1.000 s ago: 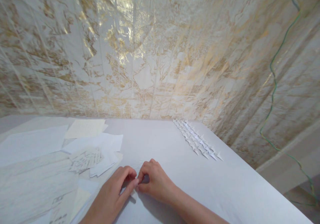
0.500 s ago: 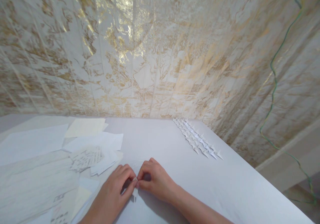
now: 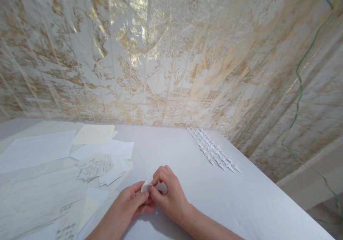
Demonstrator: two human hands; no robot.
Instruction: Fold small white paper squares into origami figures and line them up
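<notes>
Between my two hands is a small folded piece of white paper, raised a little above the white table. My left hand pinches it from the left, thumb on the near side and fingers curled behind. Thumb and forefinger of my right hand close on the paper's right edge. The fingertips cover part of it, so its full folded shape is hidden. To the far right, folded paper cranes stand in close slanting rows.
Loose paper sheets overlap across the left of the table, some with handwriting. A cream sheet lies near the back edge. Behind hangs a gold-patterned curtain. A green and yellow cord dangles at the right.
The folded paper has been turned and lifted between my fingers, showing a wider white face. My left hand has rolled over, its fingers now underneath. The view has shifted slightly.
</notes>
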